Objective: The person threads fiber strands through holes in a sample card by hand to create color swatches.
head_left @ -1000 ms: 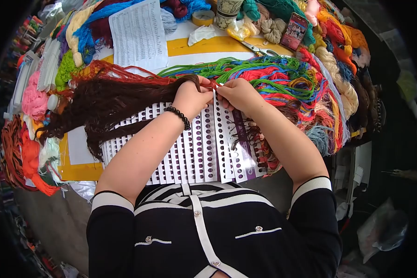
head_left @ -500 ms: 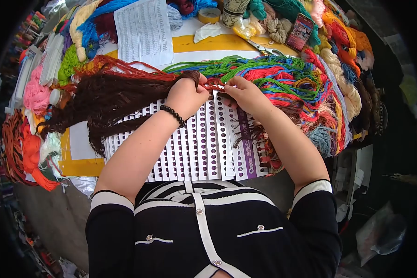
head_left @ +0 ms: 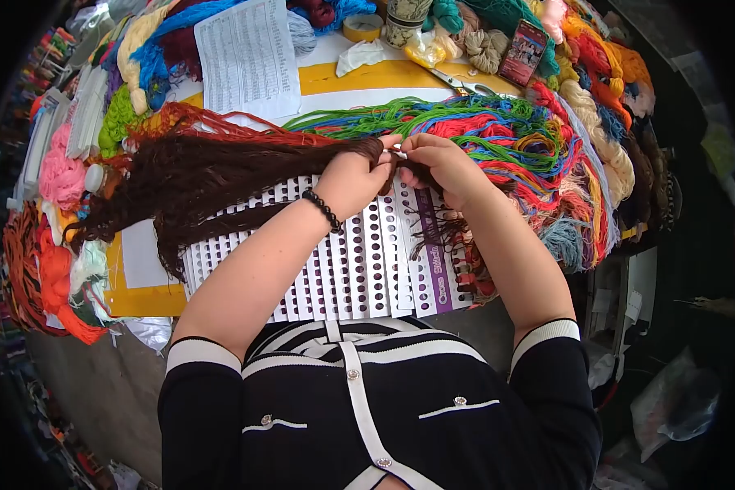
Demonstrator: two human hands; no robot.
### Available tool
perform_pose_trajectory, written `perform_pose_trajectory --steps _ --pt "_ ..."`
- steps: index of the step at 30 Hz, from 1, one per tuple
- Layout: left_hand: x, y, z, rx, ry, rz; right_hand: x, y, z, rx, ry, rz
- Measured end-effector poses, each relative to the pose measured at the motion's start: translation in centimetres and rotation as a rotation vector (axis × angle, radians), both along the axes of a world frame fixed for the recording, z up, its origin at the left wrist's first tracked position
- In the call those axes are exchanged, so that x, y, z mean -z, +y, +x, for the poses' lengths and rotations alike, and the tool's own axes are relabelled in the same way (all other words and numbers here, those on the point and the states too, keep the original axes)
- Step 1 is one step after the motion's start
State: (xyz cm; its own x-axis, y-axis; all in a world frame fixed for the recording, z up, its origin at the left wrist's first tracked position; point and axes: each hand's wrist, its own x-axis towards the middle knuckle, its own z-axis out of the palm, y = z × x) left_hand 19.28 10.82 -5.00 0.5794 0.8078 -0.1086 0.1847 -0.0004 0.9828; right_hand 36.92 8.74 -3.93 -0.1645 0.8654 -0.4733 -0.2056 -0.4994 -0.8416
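Note:
A thick hank of dark brown embroidery thread (head_left: 245,167) stretches from the left side of the table to my hands. My left hand (head_left: 355,181) is closed around its right end, a black beaded bracelet on the wrist. Close beside it, my right hand (head_left: 443,166) has thumb and fingers pinched on brown strands at the top of the cards; the fingertips are partly hidden. Below lie overlapping white thread cards (head_left: 355,273) with rows of punched holes. A purple-printed card (head_left: 441,282) at the right end has dark strands hanging over it.
Multicoloured thread (head_left: 506,139) is heaped at the right. Behind are a printed sheet (head_left: 249,61), scissors (head_left: 465,84), a tape roll (head_left: 362,28) and a phone (head_left: 524,53). Coloured skeins (head_left: 61,175) line the left edge, with a small jar (head_left: 95,177) near them.
My left hand has slid right along with the brown thread, which now covers more of the card tops. My right hand has shifted slightly right, and the two hands remain close together.

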Motion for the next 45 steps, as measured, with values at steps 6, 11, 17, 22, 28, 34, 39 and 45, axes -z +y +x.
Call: perform_pose_trajectory --steps 6,11,17,22,28,34,39,45 --pt "-2.9 2.3 -3.8 -0.356 0.045 -0.256 -0.2 0.2 -0.7 -0.141 -0.286 -0.013" --pt "-5.3 4.3 -9.8 -0.483 -0.203 -0.418 -0.4 0.1 -1.2 -0.161 -0.428 -0.029" --pt "-10.6 7.4 -19.3 -0.611 -0.478 -0.351 -0.2 0.1 -1.3 -0.160 -0.446 0.005" --pt "-13.4 8.0 -24.0 -0.850 -0.481 -0.122 0.5 -1.0 -1.3 -0.154 -0.472 0.196" --pt "-8.7 2.5 -30.3 -0.485 -0.245 -0.299 -4.1 -5.3 0.7 -0.007 -1.417 0.499" --pt "-9.6 -2.8 -24.2 -0.828 -0.429 -0.458 -2.0 -5.6 2.4 0.036 -1.113 0.297" --pt "-6.5 -3.5 -29.2 -0.797 -0.521 -0.484 -2.0 -6.0 3.5 0.355 -0.467 0.259" --pt "-7.1 -4.9 -27.8 -0.802 -0.453 -0.556 -0.5 -6.4 4.2 0.329 -0.352 0.181"
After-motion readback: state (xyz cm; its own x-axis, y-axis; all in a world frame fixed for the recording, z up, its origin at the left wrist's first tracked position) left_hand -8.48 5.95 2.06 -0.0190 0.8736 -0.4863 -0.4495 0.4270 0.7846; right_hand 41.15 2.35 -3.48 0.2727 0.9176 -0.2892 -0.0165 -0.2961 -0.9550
